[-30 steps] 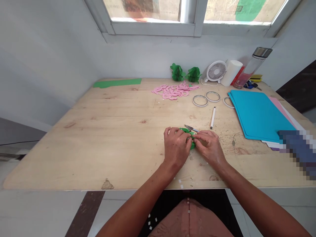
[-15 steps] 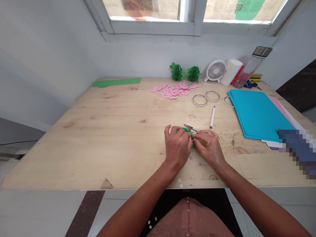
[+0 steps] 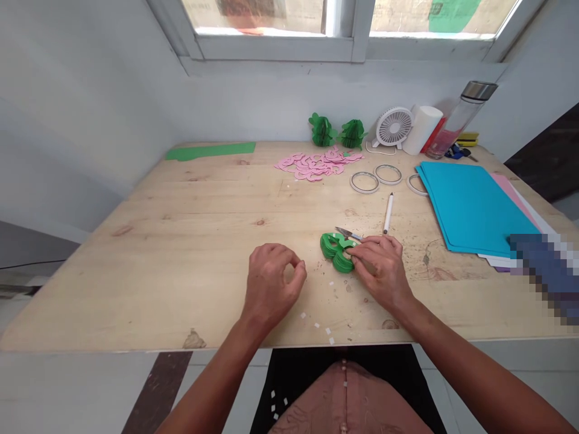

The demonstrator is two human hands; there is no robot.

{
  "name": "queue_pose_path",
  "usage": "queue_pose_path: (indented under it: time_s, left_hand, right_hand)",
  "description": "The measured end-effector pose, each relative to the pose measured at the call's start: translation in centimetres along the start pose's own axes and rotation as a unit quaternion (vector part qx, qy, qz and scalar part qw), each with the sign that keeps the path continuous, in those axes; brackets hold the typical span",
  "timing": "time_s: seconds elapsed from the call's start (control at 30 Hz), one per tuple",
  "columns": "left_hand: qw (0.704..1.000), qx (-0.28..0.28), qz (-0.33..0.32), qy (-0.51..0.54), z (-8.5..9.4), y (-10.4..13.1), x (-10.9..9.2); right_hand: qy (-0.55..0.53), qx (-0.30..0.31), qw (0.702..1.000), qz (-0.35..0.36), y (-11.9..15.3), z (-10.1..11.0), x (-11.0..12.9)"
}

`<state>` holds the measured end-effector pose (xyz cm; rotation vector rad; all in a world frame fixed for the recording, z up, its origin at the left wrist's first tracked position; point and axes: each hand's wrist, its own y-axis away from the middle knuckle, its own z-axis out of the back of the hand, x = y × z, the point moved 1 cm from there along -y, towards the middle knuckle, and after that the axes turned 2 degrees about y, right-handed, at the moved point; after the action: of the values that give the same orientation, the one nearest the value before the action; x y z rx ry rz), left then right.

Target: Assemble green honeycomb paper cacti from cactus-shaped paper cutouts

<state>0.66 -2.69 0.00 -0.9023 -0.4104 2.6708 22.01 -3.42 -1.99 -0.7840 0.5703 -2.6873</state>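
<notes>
Pale wooden tabletop [image 3: 203,241], viewed from above: it gives your hands a flat support. The bright-blue rectangular paper sheets [image 3: 479,208] lie stacked at the right, well apart from your fingers, presumably to leave elbow room. A heap of pink curved paper cut-outs [image 3: 316,166] sits toward the wall, probably for the same reason. Your left hand [image 3: 274,280] is half curled, apart from the work, thumb and forefinger forming a loop; whether anything is pinched at their tips, you cannot tell. Your right hand [image 3: 380,265] grips the right edge of the thick green paper stack with two openings [image 3: 338,263], apparently to steady it. That stack lies on the wood between your hands. A slender white pen [image 3: 388,213] and a pointed metal-bladed knife [image 3: 348,232], partly hidden by your fingers, lie just beyond, seemingly for easy reach. Small white squares [image 3: 328,331] dot the front edge.
</notes>
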Motion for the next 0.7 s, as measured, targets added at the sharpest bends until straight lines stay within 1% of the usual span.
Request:
queue_pose_path:
  time_s: [0.07,0.13,0.2,0.3,0.43,0.53,0.7]
  left_hand:
    - [1.0,0.016,-0.004,-0.015,0.5,0.2,0.7]
    - [1.0,0.011,-0.014,-0.015,0.4,0.1,1.0]
    - [1.0,-0.001,-0.029,-0.005,-0.1,-0.3,0.9]
    - [0.999,-0.011,-0.049,0.011,-1.2,-1.2,0.5]
    - [0.999,-0.006,-0.047,0.023,-2.8,-2.8,-0.1]
    - [0.999,0.005,-0.045,0.011,-3.7,-3.8,-0.2]
    - [0.998,0.03,-0.045,-0.03,-4.3,-4.3,-0.2]
  right_hand:
    - [0.015,-0.004,1.0,0.026,0.2,0.0,0.1]
    - [0.027,-0.008,0.999,0.043,0.3,0.0,0.2]
    - [0.031,-0.009,0.999,0.043,0.3,0.0,0.2]
    - [0.026,-0.001,0.999,0.02,-0.1,0.0,0.2]
    - [0.019,0.034,0.999,-0.006,-1.3,-0.2,0.1]
    - [0.022,0.064,0.998,-0.013,-2.6,-0.7,0.1]
    - [0.049,0.116,0.992,-0.018,-4.6,-1.8,0.1]
